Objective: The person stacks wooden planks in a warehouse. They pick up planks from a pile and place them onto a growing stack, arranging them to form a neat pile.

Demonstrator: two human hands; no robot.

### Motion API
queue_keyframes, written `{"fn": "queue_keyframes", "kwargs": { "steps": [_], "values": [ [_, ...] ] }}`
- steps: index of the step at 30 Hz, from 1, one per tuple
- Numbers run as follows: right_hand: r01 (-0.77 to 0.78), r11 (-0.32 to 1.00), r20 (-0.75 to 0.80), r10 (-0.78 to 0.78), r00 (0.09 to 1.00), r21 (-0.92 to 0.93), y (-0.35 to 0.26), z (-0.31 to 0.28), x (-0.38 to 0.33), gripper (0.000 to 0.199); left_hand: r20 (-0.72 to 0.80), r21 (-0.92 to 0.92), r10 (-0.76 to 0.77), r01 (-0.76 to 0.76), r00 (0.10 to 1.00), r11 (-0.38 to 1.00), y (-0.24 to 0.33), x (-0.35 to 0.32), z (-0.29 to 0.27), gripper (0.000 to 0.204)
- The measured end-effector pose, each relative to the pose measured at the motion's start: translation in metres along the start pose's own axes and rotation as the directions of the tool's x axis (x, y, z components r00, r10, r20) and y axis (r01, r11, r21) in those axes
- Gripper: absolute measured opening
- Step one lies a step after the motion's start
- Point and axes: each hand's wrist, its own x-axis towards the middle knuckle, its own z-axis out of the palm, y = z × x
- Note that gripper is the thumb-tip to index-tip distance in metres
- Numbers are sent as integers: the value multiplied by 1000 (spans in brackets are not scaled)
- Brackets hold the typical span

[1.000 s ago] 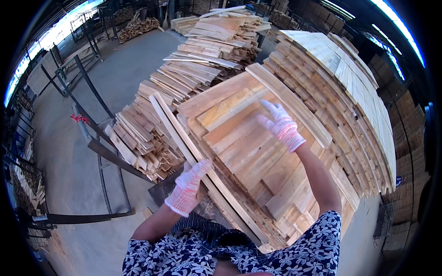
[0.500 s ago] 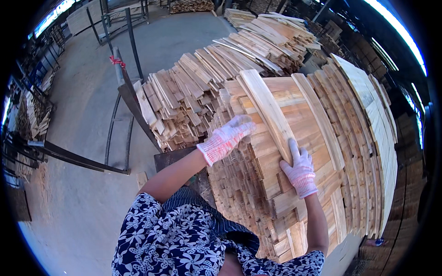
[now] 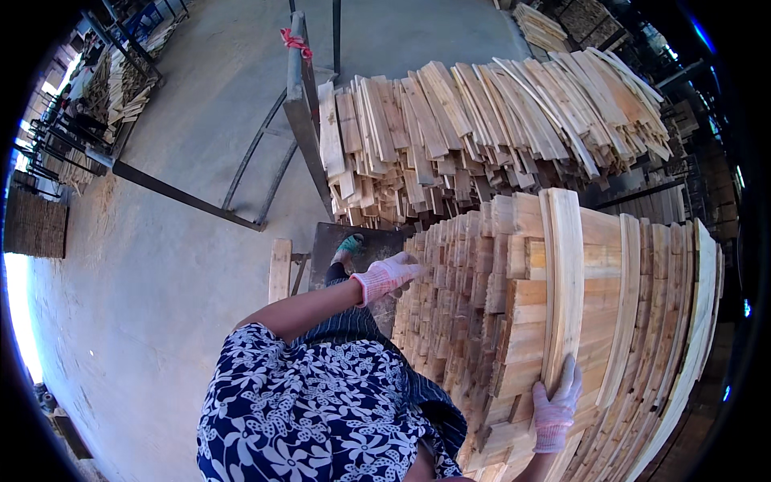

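Note:
Both my hands wear white-and-pink gloves. My right hand (image 3: pixel 556 406) is at the near end of a long pale plank (image 3: pixel 568 273), with its thumb and fingers around that end. The plank lies lengthwise on top of a tall stack of boards (image 3: pixel 526 321), with a narrower strip along its left side. My left hand (image 3: pixel 389 276) hovers by the stack's left side, fingers apart and partly bent, holding nothing.
A big heap of loose planks (image 3: pixel 450 120) lies beyond the stack. To its left stands a metal frame (image 3: pixel 301 120) with a red tie. My foot in a green shoe (image 3: pixel 349 245) rests on a dark plate (image 3: pixel 325 241). More boards (image 3: pixel 699 273) stand along the right.
My view has swung, so the stack and the plank appear farther right. My left hand has come away from the stack's top to its left side. My right hand stays at the plank's near end.

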Motion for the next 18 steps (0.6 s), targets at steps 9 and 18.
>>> {"fn": "queue_keyframes", "kwargs": {
  "steps": [9,18],
  "values": [
    [-162,644,247,-44,968,748,-236,77,122,56,-73,115,-279,286,958,951,-29,196,-142,56],
    [-829,-209,838,-69,541,518,-370,478,391,31,-740,89,-367,623,564,777,-38,397,-324,93]
  ]
}}
